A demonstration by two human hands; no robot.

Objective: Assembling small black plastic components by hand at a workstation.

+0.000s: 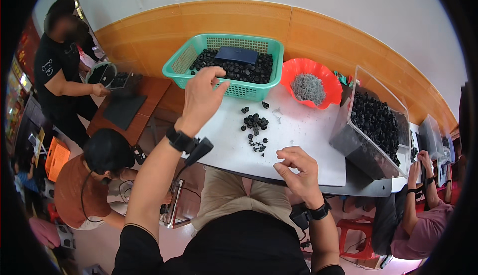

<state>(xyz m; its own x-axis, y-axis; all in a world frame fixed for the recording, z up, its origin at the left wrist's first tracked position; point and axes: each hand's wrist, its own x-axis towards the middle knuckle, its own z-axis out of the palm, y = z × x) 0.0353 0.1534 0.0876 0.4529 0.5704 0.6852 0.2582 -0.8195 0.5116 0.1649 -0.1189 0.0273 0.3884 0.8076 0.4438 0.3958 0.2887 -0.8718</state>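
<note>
Your hands lie well apart: the left [205,93] at the near rim of the green basket [266,94], the right [297,169] over the white tabletop [318,148]. Between them sit small, rounded black pieces [256,122], loosely clustered. Your left thumb and fingers are parted; your right ones curl inward, whether gripping anything you cannot tell.

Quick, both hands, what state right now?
Left hand: open, fingers loosely curled, by the green basket's near edge; nothing seen in it.
Right hand: fingers curled toward the thumb; whether it pinches a small piece can't be told.
</note>
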